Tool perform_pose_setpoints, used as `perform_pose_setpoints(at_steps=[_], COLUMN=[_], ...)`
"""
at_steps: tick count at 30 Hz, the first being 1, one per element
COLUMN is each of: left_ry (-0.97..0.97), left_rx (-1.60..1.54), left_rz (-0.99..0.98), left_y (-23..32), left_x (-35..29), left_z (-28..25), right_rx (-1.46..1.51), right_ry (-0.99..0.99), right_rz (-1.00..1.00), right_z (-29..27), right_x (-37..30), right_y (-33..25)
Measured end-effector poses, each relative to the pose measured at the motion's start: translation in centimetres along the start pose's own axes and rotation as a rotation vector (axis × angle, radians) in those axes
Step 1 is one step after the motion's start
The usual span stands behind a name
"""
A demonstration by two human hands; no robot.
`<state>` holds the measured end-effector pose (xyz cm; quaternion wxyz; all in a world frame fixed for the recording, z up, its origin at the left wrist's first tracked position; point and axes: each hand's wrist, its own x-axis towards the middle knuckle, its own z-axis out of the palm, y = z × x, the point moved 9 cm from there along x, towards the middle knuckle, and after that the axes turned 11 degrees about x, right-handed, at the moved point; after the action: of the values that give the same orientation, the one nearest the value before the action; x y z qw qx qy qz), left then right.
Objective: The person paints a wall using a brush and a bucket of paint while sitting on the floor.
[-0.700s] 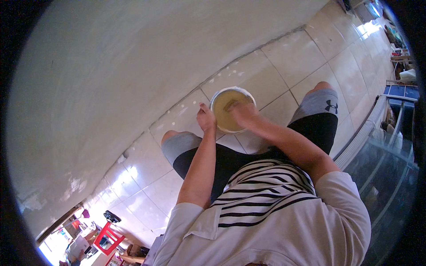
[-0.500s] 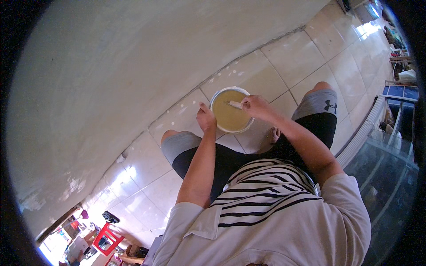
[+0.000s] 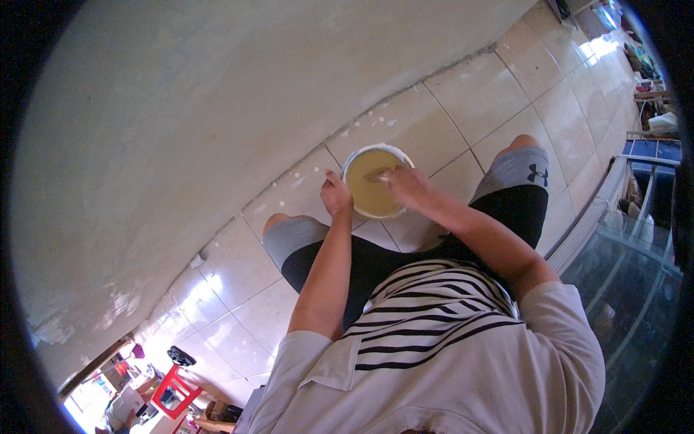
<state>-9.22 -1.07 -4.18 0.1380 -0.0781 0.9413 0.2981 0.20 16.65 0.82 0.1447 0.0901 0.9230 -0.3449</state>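
A round white bucket (image 3: 387, 148) of yellowish-tan liquid (image 3: 370, 199), which looks like paint, stands on the tiles between my knees. My left hand (image 3: 336, 194) is closed on the bucket's left rim, with its thumb raised. Over the right side of the bucket, my right hand (image 3: 408, 188) grips a pale flat stirring stick (image 3: 384, 176). The stick's far end is dipped in the liquid, coated and hard to make out. My right fingers are slightly blurred by motion.
A pale wall (image 3: 217, 108) rises beyond the bucket, and white spots dot the tiled floor (image 3: 441, 116) along its foot. At the right stands a glass-topped case (image 3: 614, 289). A red plastic stool (image 3: 176, 390) is at the lower left.
My right hand has moved left and slightly down over the bucket, carrying the stick through the liquid. My left hand and the bucket stay nearly in place.
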Motion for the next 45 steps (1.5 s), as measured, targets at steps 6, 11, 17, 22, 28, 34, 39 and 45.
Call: perform_pose_setpoints(at_steps=[6,11,17,22,28,34,39,45], left_ry=[-0.016,-0.018,-0.038,-0.016,-0.082,-0.015,-0.016,-0.055], left_rx=[-0.009,0.010,-0.019,-0.047,-0.055,-0.067,-0.058,-0.098], left_rz=[0.018,0.007,-0.009,0.011,0.004,-0.027,-0.051,-0.033], left_y=[0.5,-0.1,0.1,-0.9,1.2,-0.3,-0.2,1.2], left_x=[-0.4,-0.1,-0.4,0.1,-1.2,-0.5,-1.0,-1.6], left_z=[-0.4,-0.2,0.5,0.8,0.8,-0.1,-0.3,0.1], right_rx=[0.060,0.037,-0.012,0.223,0.676,0.773,1.030,1.328], right_ry=[0.083,0.207,0.257,0.080,0.055,0.073,0.030,-0.023], right_rz=[0.111,0.107,-0.059,0.173,0.524,0.459,0.546,0.425], right_z=[1.0,1.6,0.0,0.7,5.9,3.7,-0.1,-8.4], right_x=[2.0,2.4,1.3,1.4,2.7,0.9,-3.9,-8.5], right_y=[-0.4,0.3,-0.7,0.5,5.6,4.2,4.1,2.5])
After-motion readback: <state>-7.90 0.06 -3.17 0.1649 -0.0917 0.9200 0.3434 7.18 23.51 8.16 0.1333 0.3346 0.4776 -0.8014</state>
